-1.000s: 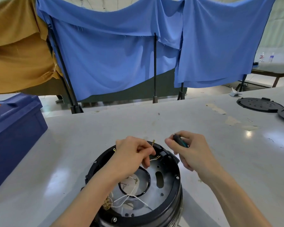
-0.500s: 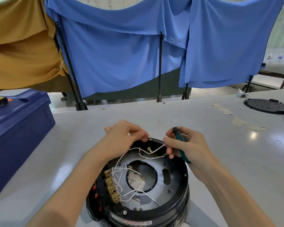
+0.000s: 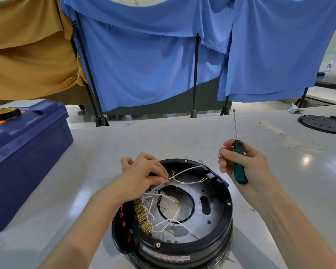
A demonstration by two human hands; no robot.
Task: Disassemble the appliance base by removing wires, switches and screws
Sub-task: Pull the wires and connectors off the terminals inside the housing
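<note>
A round black appliance base (image 3: pixel 211 235) lies upside down on the grey table, its metal inner plate showing. White wires (image 3: pixel 184 171) with brass ring terminals run across the plate to a row of brass switch terminals (image 3: pixel 142 218) on its left side. My left hand (image 3: pixel 144 175) hovers over the base's far left rim and pinches the wires. My right hand (image 3: pixel 242 164) is to the right of the base, gripping a teal-handled screwdriver (image 3: pixel 239 164) that points up, and also pinching a wire end between thumb and finger.
A dark blue plastic box (image 3: pixel 27 152) with a roll of tape (image 3: pixel 4 113) on top stands at the left. A black round lid (image 3: pixel 322 124) lies at the far right. Blue and ochre cloths hang on stands behind the table.
My right hand has pulled away from the base to the right and up, turning the screwdriver upright and stretching a wire. My left hand keeps its pinch on the wires.
</note>
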